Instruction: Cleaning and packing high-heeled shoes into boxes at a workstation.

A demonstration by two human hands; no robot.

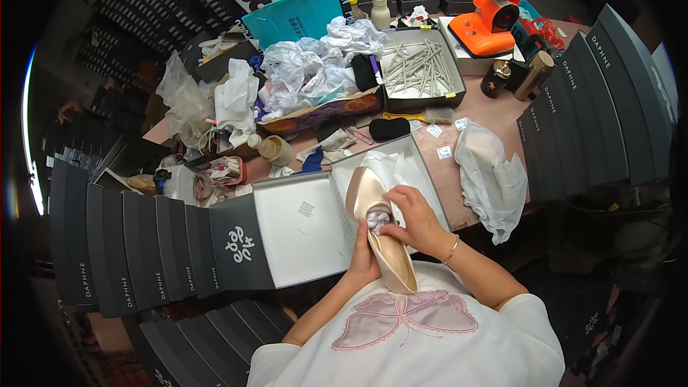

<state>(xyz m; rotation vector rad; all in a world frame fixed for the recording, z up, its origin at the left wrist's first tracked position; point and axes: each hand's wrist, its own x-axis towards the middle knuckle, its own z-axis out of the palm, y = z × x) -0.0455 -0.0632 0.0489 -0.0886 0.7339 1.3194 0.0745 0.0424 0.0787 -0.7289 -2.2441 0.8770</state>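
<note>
A pale gold pointed shoe [368,188] is in front of my chest, its toe away from me and its heel close to my shirt. My left hand [364,261] is closed round the shoe's left side, with the thumb up by the opening. My right hand [421,226] bends over the opening from the right, its thumb and fingers at the crumpled white paper [378,220] tucked toward the toe. Beyond the shoe is a grey shoebox [423,165] with white tissue paper [390,168] inside. Its white-lined lid [297,236] lies to the left.
Stacked dark shoeboxes stand at left [140,251] and right [595,107]. On the pink table are a box of white sticks [419,68], a heap of crumpled paper [308,68], a yellow-handled brush [419,116], a plastic-wrapped bundle [491,172] and an orange device [487,25].
</note>
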